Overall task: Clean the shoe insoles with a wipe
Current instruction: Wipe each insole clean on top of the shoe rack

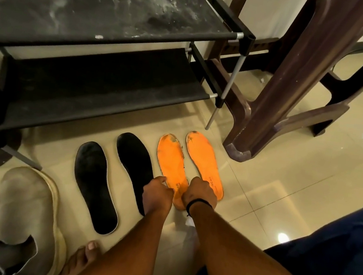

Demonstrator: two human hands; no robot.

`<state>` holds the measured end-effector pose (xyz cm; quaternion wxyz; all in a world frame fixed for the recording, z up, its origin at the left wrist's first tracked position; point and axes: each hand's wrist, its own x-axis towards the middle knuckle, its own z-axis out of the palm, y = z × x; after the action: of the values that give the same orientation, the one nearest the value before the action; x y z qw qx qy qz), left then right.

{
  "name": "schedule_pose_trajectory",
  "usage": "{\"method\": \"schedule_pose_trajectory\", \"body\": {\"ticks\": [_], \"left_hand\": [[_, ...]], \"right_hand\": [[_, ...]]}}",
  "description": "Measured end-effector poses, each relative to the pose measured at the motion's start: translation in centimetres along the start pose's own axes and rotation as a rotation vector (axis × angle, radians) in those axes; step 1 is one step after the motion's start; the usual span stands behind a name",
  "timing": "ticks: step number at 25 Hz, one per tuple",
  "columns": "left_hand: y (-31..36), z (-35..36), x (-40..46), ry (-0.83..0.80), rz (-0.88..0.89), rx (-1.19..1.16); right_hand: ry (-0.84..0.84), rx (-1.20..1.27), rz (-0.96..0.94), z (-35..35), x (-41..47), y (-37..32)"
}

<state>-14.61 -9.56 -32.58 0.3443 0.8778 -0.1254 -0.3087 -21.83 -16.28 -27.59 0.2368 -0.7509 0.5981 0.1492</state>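
Four insoles lie in a row on the tiled floor [285, 185] in front of a dusty black shoe rack [112, 22]: two black insoles [94, 186] on the left and two orange ones on the right, the left orange insole [170, 161] and the right orange insole [205, 161] almost touching. Both hands reach to the heel ends of the orange pair. The left hand [157, 194] has its fingers curled and seems to pinch the heel edge of the left orange insole; the right hand [200, 194] is curled over the heel of one of them, but what it grips I cannot tell. A scrap of white, probably the wipe [190, 222], shows under the right wrist. Wiping seems not yet begun: the toes still carry grey grime. Next, one hand should pin an insole while the other rubs the wipe heel to toe.
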Motion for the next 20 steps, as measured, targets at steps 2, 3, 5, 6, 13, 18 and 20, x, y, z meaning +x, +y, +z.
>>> {"method": "schedule_pose_trajectory", "body": {"ticks": [2,3,5,6,13,18,20], "left_hand": [[0.3,-0.2,0.0,0.010,0.013,0.015],[0.4,-0.2,-0.1,0.027,0.017,0.037],[0.6,-0.3,-0.4,0.058,0.038,0.103],[0.7,-0.3,-0.6,0.071,0.048,0.136],[2.8,2.6,-0.7,-0.046,0.070,-0.044],[4.5,5.5,-1.1,-0.206,0.001,-0.121],[4.7,6.3,-1.0,-0.272,-0.054,-0.146]], "right_hand": [[-0.008,-0.015,-0.012,-0.1,0.2,0.0],[-0.013,-0.024,-0.018,-0.2,0.4,0.1],[-0.011,-0.029,-0.019,-0.3,0.4,0.0],[0.004,-0.016,-0.013,-0.4,0.3,-0.1],[0.225,0.271,0.203,-4.9,3.5,2.0],[0.133,0.261,0.277,-3.9,4.1,4.1],[0.090,0.211,0.260,-2.8,3.9,4.5]]}}
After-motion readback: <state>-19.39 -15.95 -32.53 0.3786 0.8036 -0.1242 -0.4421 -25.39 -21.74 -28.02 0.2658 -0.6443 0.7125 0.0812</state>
